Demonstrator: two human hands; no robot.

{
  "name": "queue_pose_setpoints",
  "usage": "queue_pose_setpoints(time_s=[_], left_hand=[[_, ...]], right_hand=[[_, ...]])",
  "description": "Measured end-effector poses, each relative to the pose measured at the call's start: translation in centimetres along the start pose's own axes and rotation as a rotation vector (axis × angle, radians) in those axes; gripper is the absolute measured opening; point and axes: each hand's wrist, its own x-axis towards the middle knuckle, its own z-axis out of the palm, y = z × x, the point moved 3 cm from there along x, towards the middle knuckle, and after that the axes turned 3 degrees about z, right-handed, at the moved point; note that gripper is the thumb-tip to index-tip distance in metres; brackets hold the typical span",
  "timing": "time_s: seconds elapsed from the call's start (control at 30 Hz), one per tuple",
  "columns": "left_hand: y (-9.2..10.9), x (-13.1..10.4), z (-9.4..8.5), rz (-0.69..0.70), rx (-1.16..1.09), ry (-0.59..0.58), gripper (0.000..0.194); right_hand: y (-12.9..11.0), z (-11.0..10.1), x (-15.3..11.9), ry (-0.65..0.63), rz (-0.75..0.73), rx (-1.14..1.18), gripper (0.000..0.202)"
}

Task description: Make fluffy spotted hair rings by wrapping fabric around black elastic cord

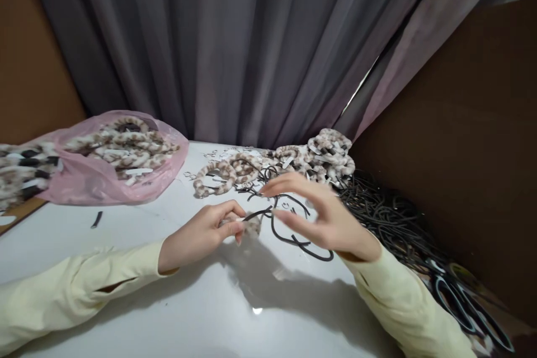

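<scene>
My left hand point(210, 235) pinches a short dark cord point(257, 213) and a small furry spotted piece point(253, 227) above the white table. The cord's free end reaches toward my right hand. My right hand point(312, 212) is spread, thumb and fingers apart, just right of that end, and nothing shows between its fingers. Loose black cords point(289, 239) lie on the table below and beside my right hand. Behind them are furry spotted rings point(215, 178), some with white tags.
A pink plastic bag point(84, 179) with furry rings stands at the left. More rings point(331, 154) are piled at the back. A heap of dark cords point(381, 215) and scissors point(470, 307) lie at the right. Grey curtains point(218, 45) hang behind the table point(176, 313).
</scene>
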Motion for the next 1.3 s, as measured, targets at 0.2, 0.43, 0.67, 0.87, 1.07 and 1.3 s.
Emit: queue_pose_setpoints(time_s=[0.2,0.43,0.67,0.87,1.07,1.3], left_hand=[[0.0,-0.5,0.2,0.078,0.079,0.076,0.013],[-0.3,-0.5,0.6,0.241,0.265,0.092,0.019],[0.4,-1.3,1.2,0.55,0.378,0.009,0.019],[0.4,-1.7,1.2,0.697,0.456,0.037,0.016],[0.0,-1.9,1.2,0.613,0.399,0.088,0.032],[-0.5,-0.7,0.6,0.227,0.212,0.11,0.013]], right_hand=[[3.8,3.2,1.2,-0.302,0.111,0.173,0.019],[2.8,1.5,1.0,-0.201,-0.087,0.118,0.011],[1.6,2.6,1.0,-0.047,-0.253,-0.028,0.017],[3.0,4.0,1.3,-0.126,-0.203,0.125,0.016],[3.6,4.9,1.5,-0.207,-0.172,0.204,0.015],[4.3,6.5,1.4,-0.039,-0.117,0.079,0.014]])
